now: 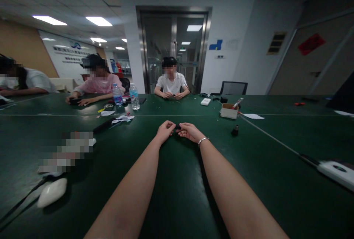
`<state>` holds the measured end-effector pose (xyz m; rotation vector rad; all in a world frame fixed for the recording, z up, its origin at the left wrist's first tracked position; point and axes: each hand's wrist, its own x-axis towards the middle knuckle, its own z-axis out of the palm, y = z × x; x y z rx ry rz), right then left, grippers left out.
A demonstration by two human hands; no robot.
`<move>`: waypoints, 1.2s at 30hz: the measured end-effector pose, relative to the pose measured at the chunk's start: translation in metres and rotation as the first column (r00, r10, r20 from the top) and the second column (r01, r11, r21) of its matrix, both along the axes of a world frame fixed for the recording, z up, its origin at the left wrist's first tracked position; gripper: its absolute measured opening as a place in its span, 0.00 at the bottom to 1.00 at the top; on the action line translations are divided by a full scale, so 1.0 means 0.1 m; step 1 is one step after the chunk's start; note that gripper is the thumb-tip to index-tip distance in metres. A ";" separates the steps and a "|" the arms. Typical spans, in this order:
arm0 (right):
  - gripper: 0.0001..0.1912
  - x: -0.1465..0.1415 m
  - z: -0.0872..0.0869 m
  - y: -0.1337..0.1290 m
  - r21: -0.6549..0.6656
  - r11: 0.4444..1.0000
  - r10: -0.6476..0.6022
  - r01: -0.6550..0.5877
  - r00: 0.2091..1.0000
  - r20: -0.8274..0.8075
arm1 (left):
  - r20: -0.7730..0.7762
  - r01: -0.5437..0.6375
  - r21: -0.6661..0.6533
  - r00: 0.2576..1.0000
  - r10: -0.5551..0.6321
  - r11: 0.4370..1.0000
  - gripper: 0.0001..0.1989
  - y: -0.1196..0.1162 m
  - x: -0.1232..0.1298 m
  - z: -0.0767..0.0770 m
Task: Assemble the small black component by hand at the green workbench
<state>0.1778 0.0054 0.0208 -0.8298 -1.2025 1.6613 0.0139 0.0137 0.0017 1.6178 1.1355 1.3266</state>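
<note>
Both my arms reach forward over the dark green table (179, 180). My left hand (165, 131) pinches the left end of a small black object (177, 126), too small and dark to name. My right hand (190, 132), with a silvery bracelet (203, 141) at its wrist, has its fingers closed on the right end of the same object. The two hands nearly meet just above the table, and the fingers hide part of the object. To the right of my right hand stands a small black part (235, 130), perhaps a cap or plug.
A small box (229, 111) holding pens and two water bottles (134, 97) stand farther back. On the left lie a white mouse-like object (52, 193) and a cable. A white device (337, 172) lies at right. Opposite sits a person (171, 81); others sit at left.
</note>
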 end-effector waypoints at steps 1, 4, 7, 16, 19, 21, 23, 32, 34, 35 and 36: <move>0.03 0.00 0.00 0.00 -0.004 1.000 0.004 -0.004 1.000 -0.001 | -0.004 0.010 0.008 1.000 -0.010 1.000 0.14 0.01 0.00 -0.01; 0.05 0.00 0.00 0.00 -0.005 1.000 0.014 -0.014 1.000 -0.003 | 0.004 0.027 0.024 1.000 -0.027 0.999 0.14 0.03 -0.01 -0.02; 0.07 0.00 0.00 0.01 -0.001 1.000 0.013 -0.013 1.000 -0.002 | 0.003 0.019 0.010 1.000 -0.019 1.000 0.15 0.05 -0.02 -0.03; 0.03 0.00 -0.02 0.03 0.010 1.000 0.016 -0.016 1.000 -0.002 | -0.005 0.017 -0.058 1.000 -0.018 0.998 0.18 0.06 -0.01 0.00; 0.04 0.01 -0.02 0.03 0.013 1.000 0.014 -0.014 1.000 -0.006 | -0.038 0.023 -0.065 0.999 -0.025 0.998 0.19 0.07 -0.03 0.00; 0.04 0.01 -0.03 0.03 0.019 1.000 0.011 -0.011 1.000 -0.011 | -0.057 0.020 -0.075 0.998 -0.024 0.997 0.20 0.06 -0.04 0.01; 0.04 0.00 -0.03 0.04 0.023 1.000 0.005 -0.005 1.000 -0.013 | -0.074 0.016 -0.079 0.997 -0.022 0.997 0.20 0.05 -0.04 0.02; 0.01 0.01 -0.05 0.05 0.029 1.000 0.013 -0.012 0.999 -0.030 | -0.129 -0.007 -0.102 0.992 -0.006 0.995 0.21 0.04 -0.04 0.04; 0.02 0.01 -0.05 0.04 0.036 0.999 0.015 -0.013 0.999 -0.040 | -0.155 -0.015 -0.102 0.988 -0.001 0.995 0.21 0.04 -0.05 0.04; 0.03 0.01 -0.06 0.04 0.040 0.999 0.016 -0.014 0.999 -0.045 | -0.169 -0.024 -0.103 0.986 0.006 0.994 0.22 0.04 -0.05 0.05; 0.04 0.02 -0.06 0.04 0.046 0.999 0.019 -0.017 0.999 -0.048 | -0.187 -0.036 -0.102 0.982 0.016 0.994 0.22 0.04 -0.06 0.05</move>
